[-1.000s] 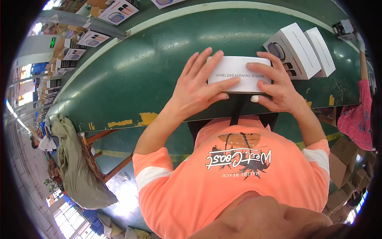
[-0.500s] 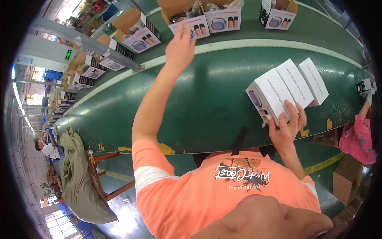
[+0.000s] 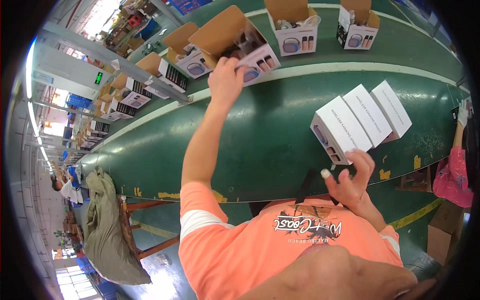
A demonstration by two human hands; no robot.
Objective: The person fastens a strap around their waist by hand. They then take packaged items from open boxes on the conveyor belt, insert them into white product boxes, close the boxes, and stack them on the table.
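My left hand (image 3: pixel 226 84) is closed on the near left edge of an open carton (image 3: pixel 267 65), which tilts over the pale rail at the front of the belt. Its brown flaps stand up, and bagged parts show inside. Below three closed white boxes (image 3: pixel 344 125), lying in a slanted row on the green table, is my right hand (image 3: pixel 354 182). Its fingers are spread and hold nothing, with a fingertip close to the nearest box's corner. A white cover sits on one fingertip.
More open cartons (image 3: pixel 297 42) stand along the green belt (image 3: pixel 327 30) beyond the pale rail (image 3: pixel 320 70). A metal post (image 3: pixel 165 82) rises at left. An olive cloth (image 3: pixel 107 230) hangs at the table's left end. At far right, another person's gloved hand (image 3: pixel 462 114) works near the table.
My left hand has taken hold of an open carton and drawn it toward me, away from its neighbour. My right hand has come off the nearest white box and moved slightly nearer my body.
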